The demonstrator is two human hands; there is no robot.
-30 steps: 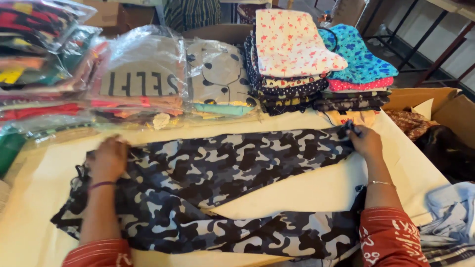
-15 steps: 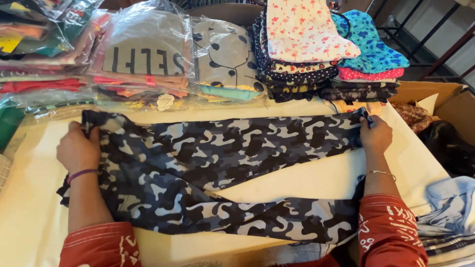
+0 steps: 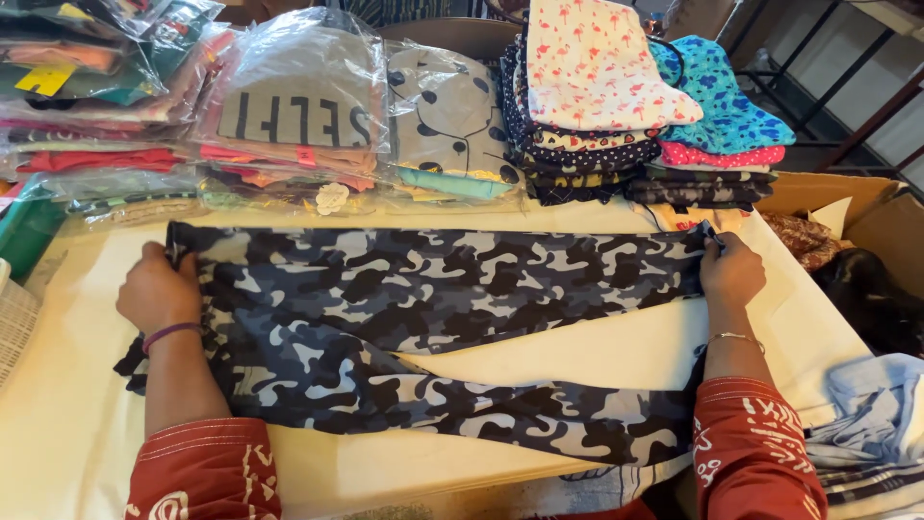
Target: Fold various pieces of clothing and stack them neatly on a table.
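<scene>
Left hand (image 3: 159,289) gripping waist end of camouflage leggings (image 3: 423,318), right hand (image 3: 731,272) pinching leg cuff, stretched flat across cream table (image 3: 58,433) near its far edge.

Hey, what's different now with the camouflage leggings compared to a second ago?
The left hand moved from the middle of the camouflage leggings out to their left end and took hold there, pulling the upper leg out straight and flat. The right hand kept its grip on the right end. The lower leg, the bagged clothes and the folded stack stayed put.
</scene>
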